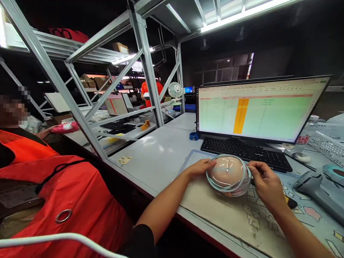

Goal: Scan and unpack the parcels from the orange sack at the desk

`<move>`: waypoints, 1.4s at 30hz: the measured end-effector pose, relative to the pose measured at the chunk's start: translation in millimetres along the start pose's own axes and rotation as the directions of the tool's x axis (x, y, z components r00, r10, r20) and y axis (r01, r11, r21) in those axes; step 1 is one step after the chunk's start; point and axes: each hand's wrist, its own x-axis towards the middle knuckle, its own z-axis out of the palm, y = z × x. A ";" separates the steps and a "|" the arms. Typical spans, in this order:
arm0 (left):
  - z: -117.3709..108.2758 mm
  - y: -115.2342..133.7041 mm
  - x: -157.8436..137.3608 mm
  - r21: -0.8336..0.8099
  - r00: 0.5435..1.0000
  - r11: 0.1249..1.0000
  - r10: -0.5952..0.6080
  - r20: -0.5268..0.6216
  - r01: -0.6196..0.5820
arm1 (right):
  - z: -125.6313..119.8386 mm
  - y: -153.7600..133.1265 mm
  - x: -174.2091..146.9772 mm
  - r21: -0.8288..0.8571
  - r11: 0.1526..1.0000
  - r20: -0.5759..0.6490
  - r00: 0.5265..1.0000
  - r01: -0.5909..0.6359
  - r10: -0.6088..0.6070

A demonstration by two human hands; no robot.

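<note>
A round clear plastic case with pale teal edging is held just above the desk mat, in front of the keyboard. Inside it shows something domed and beige whose kind I cannot make out. My left hand grips its left rim, thumb on top and fingers mostly hidden. On the opposite side, my right hand pinches the edge between thumb and fingers. Beneath lies a mat with a cartoon print, partly under a tan board. A yellow and black tool lies partly hidden by my right wrist.
A monitor and black keyboard stand behind. At right are a grey handheld scanner, a mouse and a white basket. Blue tape sits by the monitor. A red bag and co-worker are left.
</note>
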 end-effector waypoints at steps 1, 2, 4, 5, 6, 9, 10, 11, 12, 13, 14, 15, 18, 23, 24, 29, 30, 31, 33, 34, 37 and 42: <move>1.6 -3.9 1.7 -0.016 1.000 1.000 -0.001 -0.025 0.000 | 1.4 -2.5 -1.9 -0.011 1.000 -0.015 1.000 0.018 -0.018; 2.7 -7.3 3.5 -0.028 0.999 1.000 -0.001 -0.051 -0.001 | 2.9 -5.3 -3.5 -0.011 0.999 -0.010 0.999 0.037 -0.037; 2.7 -12.1 7.3 -0.034 0.994 0.999 0.002 -0.106 -0.006 | 5.2 -9.9 -5.3 0.021 0.998 0.088 0.994 0.067 -0.068; 1.5 -13.3 8.9 -0.025 0.991 1.000 0.006 -0.131 -0.010 | 5.8 -10.9 -5.6 0.040 0.997 0.174 0.982 0.068 -0.074; -0.2 -13.6 10.0 -0.008 0.989 1.000 0.013 -0.146 -0.014 | 6.3 -11.0 -5.7 0.054 0.997 0.266 0.961 0.060 -0.072; -3.8 -9.1 8.5 0.073 0.994 0.997 0.034 -0.102 -0.027 | 8.6 -7.7 -6.1 0.076 0.997 0.471 0.881 0.016 -0.050; -3.2 -6.1 6.2 0.101 0.997 0.994 0.040 -0.066 -0.033 | 9.8 -6.6 -6.5 0.085 0.996 0.500 0.865 0.000 -0.043; -1.5 -2.7 3.1 0.124 0.999 0.991 0.043 -0.028 -0.039 | 10.9 -5.9 -6.8 0.098 0.995 0.518 0.854 -0.019 -0.035; 1.3 1.0 -0.5 0.152 0.999 0.987 0.048 0.014 -0.050 | 11.8 -5.9 -7.0 0.117 0.992 0.532 0.846 -0.041 -0.028; 4.8 4.7 -4.2 0.187 0.997 0.980 0.059 0.057 -0.069 | 12.2 -6.3 -6.8 0.138 0.988 0.541 0.841 -0.067 -0.018; 8.8 8.1 -7.8 0.229 0.992 0.969 0.076 0.101 -0.097 | 12.1 -7.1 -6.3 0.159 0.983 0.552 0.834 -0.097 -0.007; 12.9 11.2 -11.0 0.271 0.985 0.953 0.095 0.145 -0.131 | 11.6 -8.0 -5.5 0.179 0.975 0.563 0.826 -0.128 0.005; 23.6 16.3 -17.9 0.379 0.954 0.896 0.129 0.271 -0.229 | 9.4 -9.9 -3.9 0.203 0.955 0.620 0.783 -0.217 0.046; 33.2 12.8 -21.2 0.377 0.906 0.898 0.051 0.420 -0.225 | 14.1 -8.1 -10.2 0.172 0.946 0.751 0.658 -0.275 0.055; 33.7 11.8 -20.7 0.360 0.905 0.908 0.045 0.424 -0.214 | 16.1 -6.9 -11.4 0.176 0.941 0.757 0.651 -0.288 0.058; 25.2 12.0 -12.2 0.375 0.958 0.916 0.030 0.284 -0.140 | 25.7 6.0 -9.3 0.172 0.937 0.619 0.773 -0.304 0.137; 20.9 12.5 -9.7 0.390 0.976 0.916 0.003 0.219 -0.090 | 26.8 9.4 -7.9 0.170 0.936 0.556 0.814 -0.309 0.168; 15.9 12.7 -7.2 0.405 0.990 0.914 -0.024 0.142 -0.036 | 27.4 12.5 -6.8 0.171 0.933 0.497 0.845 -0.318 0.197; 4.9 12.1 -2.7 0.431 0.999 0.901 -0.045 -0.020 0.049 | 27.6 16.8 -5.5 0.179 0.922 0.440 0.866 -0.343 0.237; -0.3 11.2 -0.8 0.443 0.995 0.893 -0.041 -0.090 0.077 | 27.4 17.7 -5.4 0.183 0.915 0.450 0.859 -0.358 0.246; -10.0 8.0 2.5 0.470 0.970 0.870 -0.034 -0.239 0.146 | 27.3 17.5 -6.5 0.170 0.900 0.529 0.808 -0.401 0.260; -3.9 15.0 -4.9 0.546 0.920 0.822 0.072 -0.385 0.164 | 27.7 14.3 -8.3 -0.026 0.938 0.456 0.830 -0.347 0.320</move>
